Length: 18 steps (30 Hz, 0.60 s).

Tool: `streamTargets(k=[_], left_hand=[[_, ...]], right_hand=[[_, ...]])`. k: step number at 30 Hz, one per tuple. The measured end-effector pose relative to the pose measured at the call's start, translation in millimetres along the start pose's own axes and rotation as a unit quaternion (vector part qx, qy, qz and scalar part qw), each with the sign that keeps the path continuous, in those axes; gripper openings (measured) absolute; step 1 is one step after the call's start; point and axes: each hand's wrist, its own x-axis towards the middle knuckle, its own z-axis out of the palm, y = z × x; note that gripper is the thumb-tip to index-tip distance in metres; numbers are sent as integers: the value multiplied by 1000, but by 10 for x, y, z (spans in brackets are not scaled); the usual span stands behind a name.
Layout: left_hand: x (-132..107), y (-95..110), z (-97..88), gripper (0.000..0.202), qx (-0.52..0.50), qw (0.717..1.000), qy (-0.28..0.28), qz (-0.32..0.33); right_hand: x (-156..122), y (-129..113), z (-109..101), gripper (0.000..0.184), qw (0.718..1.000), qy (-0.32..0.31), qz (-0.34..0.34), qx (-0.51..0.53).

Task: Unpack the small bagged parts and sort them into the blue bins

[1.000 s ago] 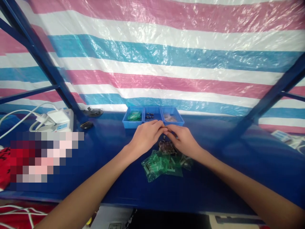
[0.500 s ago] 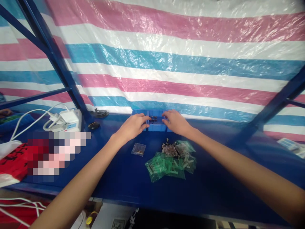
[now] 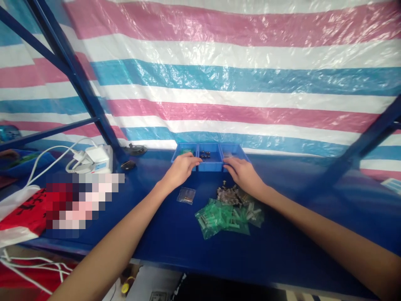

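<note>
Three blue parts bins (image 3: 210, 167) stand side by side at the back of the blue table. My left hand (image 3: 183, 169) is closed, its fingertips pinching the front rim where the left and middle bins meet. At the joint between the middle and right bins, my right hand (image 3: 242, 172) has thumb and fingers closed on the front rim. Small dark parts (image 3: 205, 154) lie in the middle bin. Green items (image 3: 188, 151) show in the left bin, while my right hand partly hides the right one. Below my hands lie a pile of brownish small parts (image 3: 228, 195) and green plastic packets (image 3: 219, 217).
A small clear bag (image 3: 186, 195) lies left of the pile. Farther left are a power strip (image 3: 102, 161) with white cables, a dark mouse-like object (image 3: 128, 165) and a red bag (image 3: 28, 209). Blue frame posts (image 3: 75, 79) and a striped sheet (image 3: 219, 83) stand behind.
My hands have come down and nearer to the bins' front rim, uncovering more of the left and right bins. The whole view has shifted slightly.
</note>
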Motion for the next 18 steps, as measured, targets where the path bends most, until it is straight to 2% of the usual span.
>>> streamTargets(k=[5,10,12,14,18], left_hand=[[2,-9,22,30,2,1000,5,-7],[-58,-25,-46,41,21,998,-47,22],[-66,43,-105,49,63,996,-58,34],[-42,172,-168,53,119,992,-42,30],[73,454,-253,40,175,984,2,25]], right_hand=[[-2,-16,-9,34,1000,-17,11,-14],[27,-125,-170,36,997,-33,-26,-63],[30,-238,-284,34,991,-41,-55,-116],[14,-387,-383,35,982,-69,-60,-167],[-58,-621,-425,33,966,-139,-38,-215]])
